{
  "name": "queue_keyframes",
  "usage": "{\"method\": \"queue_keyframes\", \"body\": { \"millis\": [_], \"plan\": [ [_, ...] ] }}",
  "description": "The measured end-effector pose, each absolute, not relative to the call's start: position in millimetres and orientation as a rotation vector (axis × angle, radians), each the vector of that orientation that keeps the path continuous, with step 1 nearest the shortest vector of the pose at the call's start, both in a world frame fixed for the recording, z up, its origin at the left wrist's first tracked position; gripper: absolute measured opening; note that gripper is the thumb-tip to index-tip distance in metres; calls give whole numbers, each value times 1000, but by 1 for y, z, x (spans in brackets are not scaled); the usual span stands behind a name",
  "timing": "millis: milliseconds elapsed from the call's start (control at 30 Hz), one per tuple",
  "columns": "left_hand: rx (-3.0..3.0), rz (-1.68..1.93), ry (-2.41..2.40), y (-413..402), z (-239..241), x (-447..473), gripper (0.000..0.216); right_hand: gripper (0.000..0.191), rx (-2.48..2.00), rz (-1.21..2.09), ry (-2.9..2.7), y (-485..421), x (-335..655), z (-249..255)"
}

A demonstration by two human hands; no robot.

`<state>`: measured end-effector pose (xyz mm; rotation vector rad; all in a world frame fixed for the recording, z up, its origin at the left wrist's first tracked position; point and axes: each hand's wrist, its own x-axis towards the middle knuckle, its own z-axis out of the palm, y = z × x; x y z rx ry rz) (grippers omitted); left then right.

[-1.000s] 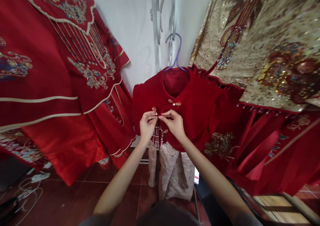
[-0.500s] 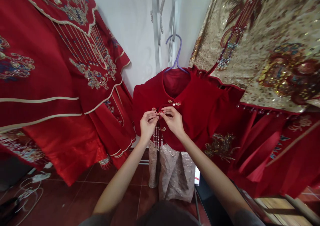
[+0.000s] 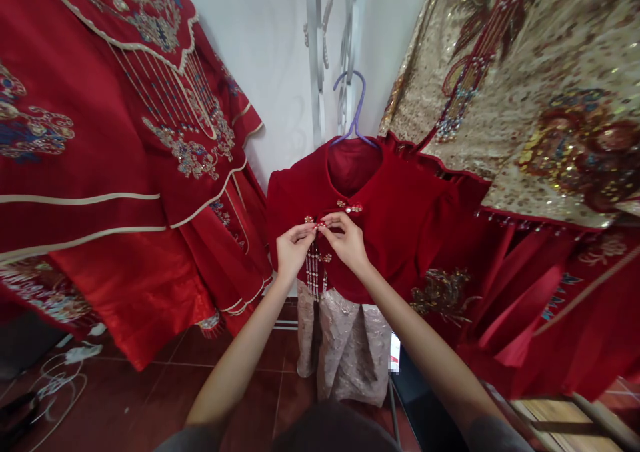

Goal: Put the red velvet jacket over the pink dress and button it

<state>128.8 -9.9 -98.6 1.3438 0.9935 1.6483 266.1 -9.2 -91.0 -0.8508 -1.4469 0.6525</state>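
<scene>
A red velvet jacket (image 3: 390, 212) hangs on a purple hanger (image 3: 354, 109) in front of me, over a pale brocade skirt (image 3: 345, 345). My left hand (image 3: 293, 252) and my right hand (image 3: 345, 242) meet at its front, both pinching a small jewelled clasp (image 3: 314, 224) on the left chest. A beaded tassel (image 3: 314, 269) dangles below the clasp between my hands. A second jewelled clasp (image 3: 350, 207) sits fastened at the collar, just above my right hand.
A large red embroidered robe (image 3: 100, 172) hangs at the left. A gold sequinned garment (image 3: 525, 85) hangs at the upper right above more red fabric (image 3: 550, 305). White cables (image 3: 60, 372) lie on the dark red tiled floor (image 3: 165, 385). Behind is a white wall (image 3: 280, 59).
Both hands have stayed at the clasp and risen very slightly, with the fingertips closer together on it. The view has shifted a little.
</scene>
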Motion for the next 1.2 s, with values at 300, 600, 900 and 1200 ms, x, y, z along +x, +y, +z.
{"method": "queue_keyframes", "body": {
  "millis": [300,600,900,1200],
  "plan": [
    [1577,1570,1051,-5,-96,122,18,20,-861,599,-1460,-5,263,-89],
    [1449,1825,1042,-41,-152,151,28,23,-1074,651,-1398,-57,323,-112],
    [1180,1624,1007,-51,-184,189,39,47,-1245,353,-1566,-70,353,-134],
    [1228,1451,1007,-62,-173,188,14,32,-1270,356,-1540,-75,311,-162]
  ]
}}
